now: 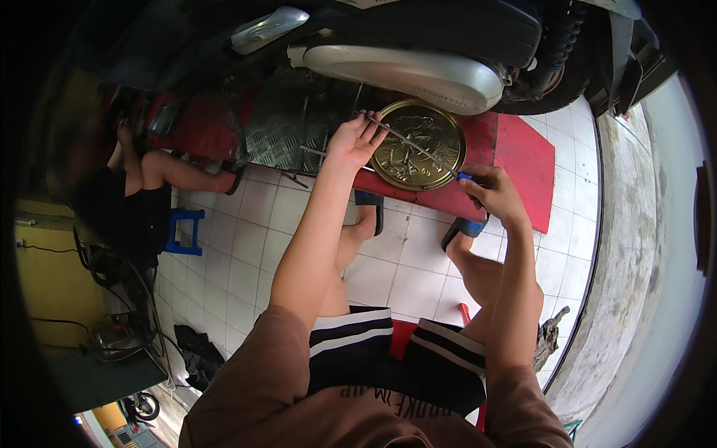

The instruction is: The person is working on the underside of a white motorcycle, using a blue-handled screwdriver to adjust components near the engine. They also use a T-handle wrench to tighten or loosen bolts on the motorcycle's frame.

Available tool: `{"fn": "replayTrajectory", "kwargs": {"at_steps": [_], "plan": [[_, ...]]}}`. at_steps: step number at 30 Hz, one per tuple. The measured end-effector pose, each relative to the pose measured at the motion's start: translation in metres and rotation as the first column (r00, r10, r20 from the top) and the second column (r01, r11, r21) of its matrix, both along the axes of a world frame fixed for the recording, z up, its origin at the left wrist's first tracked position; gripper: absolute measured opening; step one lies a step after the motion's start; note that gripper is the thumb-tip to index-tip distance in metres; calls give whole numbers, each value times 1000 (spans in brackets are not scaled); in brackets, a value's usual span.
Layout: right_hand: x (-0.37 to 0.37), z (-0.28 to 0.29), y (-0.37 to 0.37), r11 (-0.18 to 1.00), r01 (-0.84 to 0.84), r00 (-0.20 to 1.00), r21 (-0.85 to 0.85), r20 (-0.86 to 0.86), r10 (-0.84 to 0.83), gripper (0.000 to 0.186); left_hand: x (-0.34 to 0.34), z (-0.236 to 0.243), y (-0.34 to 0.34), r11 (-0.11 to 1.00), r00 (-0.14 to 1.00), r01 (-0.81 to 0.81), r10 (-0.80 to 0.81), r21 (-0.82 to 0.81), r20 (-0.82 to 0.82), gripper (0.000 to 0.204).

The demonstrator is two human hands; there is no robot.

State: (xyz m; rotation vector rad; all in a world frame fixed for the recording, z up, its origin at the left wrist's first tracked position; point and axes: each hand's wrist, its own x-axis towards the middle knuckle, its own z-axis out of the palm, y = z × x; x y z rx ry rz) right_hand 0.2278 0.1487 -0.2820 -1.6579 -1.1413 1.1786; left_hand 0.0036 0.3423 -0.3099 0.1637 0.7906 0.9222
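A long screwdriver [422,150] with a blue handle spans the gap between my hands, slanting above a round gold tray [454,133]. My right hand [496,196] is closed round the handle. At the far end of the shaft, the fingers of my left hand [355,143] hold the metal near its tip. Several small metal pieces, like screws, lie in the tray; they are too small to tell apart. The tray rests on a red platform [515,160] just below the silver side cover [403,73] of a scooter.
A dark tread-plate strip [280,119] runs along the platform, with thin metal rods near it. Another person [134,187] sits at the left beside a blue stool [185,231]. Hoses and a machine [116,332] stand lower left. A wall edge [597,299] bounds the right.
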Motion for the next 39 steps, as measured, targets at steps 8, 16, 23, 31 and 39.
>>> {"fn": "replayTrajectory", "kwargs": {"at_steps": [8,16,23,31,39], "plan": [[-6,2,3,1000,-10,1000,18,-13,11,30,-2,8,0,1000,1000,12,-12,22,22,12],[-7,5,2,1000,-1,1000,26,-14,2,29,-1,11,2,999,1000,12,-13,45,23,13],[-9,7,4,1000,16,1000,23,-11,-16,29,-1,9,3,1000,997,-11,9,18,76,14],[-8,4,3,976,69,950,209,285,-128,27,0,10,3,999,993,3,-9,50,122,14],[-15,6,4,945,60,876,323,437,-205,25,1,11,-6,995,975,5,-26,99,219,14]]}}
